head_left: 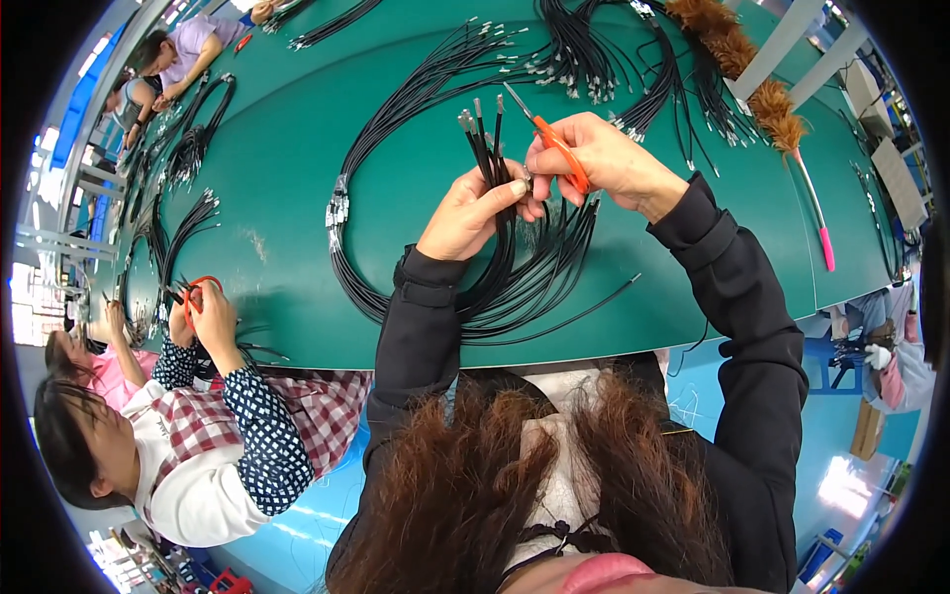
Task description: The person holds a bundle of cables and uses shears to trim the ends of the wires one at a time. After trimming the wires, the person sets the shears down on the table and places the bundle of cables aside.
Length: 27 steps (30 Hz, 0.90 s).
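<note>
A bundle of black cables (366, 148) with metal-tipped ends lies in a big loop on the green table. My left hand (473, 210) is closed round several of these cables, their tips standing up above the fingers. Orange-handled scissors (560, 153) sit in my right hand (599, 163), blades pointing up and to the left. The fingertips of both hands meet at one cable end, and what they pinch there is too small to make out. Loose cable ends (579, 223) fan out just below my right hand. White ties or labels (337, 210) gather the loop at its left.
More black cable bundles (584, 49) lie at the far side, beside a brown feather duster (767, 99) with a pink-tipped handle. At the left, a co-worker (198, 426) in a checked apron holds red-handled scissors (203, 287). The table's near edge (594, 358) runs before my body.
</note>
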{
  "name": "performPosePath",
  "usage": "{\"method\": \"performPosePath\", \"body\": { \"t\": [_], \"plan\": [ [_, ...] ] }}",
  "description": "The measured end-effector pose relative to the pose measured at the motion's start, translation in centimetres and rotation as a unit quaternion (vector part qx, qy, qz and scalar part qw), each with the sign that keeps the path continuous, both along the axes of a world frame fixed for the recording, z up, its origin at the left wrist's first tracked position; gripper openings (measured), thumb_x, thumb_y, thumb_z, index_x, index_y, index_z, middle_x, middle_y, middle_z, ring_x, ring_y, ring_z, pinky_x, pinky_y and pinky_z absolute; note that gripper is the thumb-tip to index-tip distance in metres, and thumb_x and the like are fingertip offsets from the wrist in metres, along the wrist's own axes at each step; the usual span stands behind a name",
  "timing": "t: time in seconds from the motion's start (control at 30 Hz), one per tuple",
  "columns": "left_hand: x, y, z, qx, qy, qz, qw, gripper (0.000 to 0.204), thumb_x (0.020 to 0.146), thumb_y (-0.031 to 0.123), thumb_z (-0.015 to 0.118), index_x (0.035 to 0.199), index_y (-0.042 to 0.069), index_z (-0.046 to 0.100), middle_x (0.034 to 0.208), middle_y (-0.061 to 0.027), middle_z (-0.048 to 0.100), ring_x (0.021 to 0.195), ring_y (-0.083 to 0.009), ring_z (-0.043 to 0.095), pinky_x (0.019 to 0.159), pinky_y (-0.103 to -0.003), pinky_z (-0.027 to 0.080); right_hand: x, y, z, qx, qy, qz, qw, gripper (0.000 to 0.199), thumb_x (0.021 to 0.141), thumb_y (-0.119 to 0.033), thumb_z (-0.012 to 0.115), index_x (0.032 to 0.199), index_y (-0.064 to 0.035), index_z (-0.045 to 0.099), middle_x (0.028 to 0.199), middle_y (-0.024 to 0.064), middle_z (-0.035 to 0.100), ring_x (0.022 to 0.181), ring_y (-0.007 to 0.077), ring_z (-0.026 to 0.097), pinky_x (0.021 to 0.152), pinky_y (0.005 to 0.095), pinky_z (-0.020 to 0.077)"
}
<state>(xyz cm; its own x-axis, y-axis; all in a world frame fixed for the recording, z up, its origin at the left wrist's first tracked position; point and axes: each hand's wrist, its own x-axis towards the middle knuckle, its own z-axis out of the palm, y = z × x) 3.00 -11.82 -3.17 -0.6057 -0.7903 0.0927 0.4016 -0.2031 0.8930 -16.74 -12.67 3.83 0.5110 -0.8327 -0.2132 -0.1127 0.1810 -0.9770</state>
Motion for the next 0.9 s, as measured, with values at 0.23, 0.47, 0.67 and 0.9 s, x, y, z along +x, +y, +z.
{"method": "performPosePath", "body": {
  "t": [0.23, 0.47, 0.67, 0.9],
  "plan": [
    [0.14, -0.14, -0.05, 0.009, 0.013, -0.001, 1.0, 0.013, 0.092, 0.013, 0.054, 0.099, 0.002, 0.052, 0.097, -0.0114, 0.06, 0.082, -0.0158, 0.06, 0.075, -0.028, 0.048, -0.79, -0.39, 0.05, -0.013, -0.012, -0.046, 0.999, 0.021, 0.084, -0.019, 0.063, 0.087, 0.0016, 0.061, 0.072, 0.0077, 0.065, 0.046, 0.006, 0.051, 0.045, 0.0179, 0.0391],
    [0.47, -0.2, -0.31, 0.027, 0.035, -0.001, 0.999, 0.013, 0.092, 0.013, 0.054, 0.099, 0.002, 0.051, 0.097, -0.0124, 0.06, 0.082, -0.0163, 0.059, 0.074, -0.028, 0.048, -0.45, 0.45, 0.45, -0.142, 0.007, 0.008, 0.99, 0.022, 0.084, -0.015, 0.065, 0.1, 0.001, 0.062, 0.072, 0.0017, 0.062, 0.054, 0.0046, 0.052, 0.05, 0.0183, 0.0392],
    [0.52, -0.52, -0.33, 0.034, 0.053, -0.017, 0.998, 0.015, 0.091, 0.014, 0.055, 0.1, 0.003, 0.051, 0.097, -0.0126, 0.06, 0.082, -0.0164, 0.059, 0.074, -0.028, 0.048, -0.04, -0.12, 0.07, -0.16, -0.011, 0.045, 0.986, 0.021, 0.082, -0.008, 0.066, 0.098, 0.0037, 0.062, 0.074, 0.0028, 0.063, 0.067, 0.0078, 0.058, 0.063, 0.0215, 0.0457],
    [0.73, -0.53, -0.53, 0.035, 0.046, -0.027, 0.998, 0.016, 0.091, 0.015, 0.055, 0.102, 0.004, 0.051, 0.098, -0.0135, 0.06, 0.081, -0.0167, 0.058, 0.073, -0.028, 0.047, -0.08, -0.42, 0.09, -0.172, 0.006, 0.077, 0.982, 0.014, 0.083, -0.008, 0.063, 0.093, 0.0025, 0.062, 0.071, 0.002, 0.061, 0.065, 0.0074, 0.057, 0.06, 0.021, 0.0449]
  ]
}}
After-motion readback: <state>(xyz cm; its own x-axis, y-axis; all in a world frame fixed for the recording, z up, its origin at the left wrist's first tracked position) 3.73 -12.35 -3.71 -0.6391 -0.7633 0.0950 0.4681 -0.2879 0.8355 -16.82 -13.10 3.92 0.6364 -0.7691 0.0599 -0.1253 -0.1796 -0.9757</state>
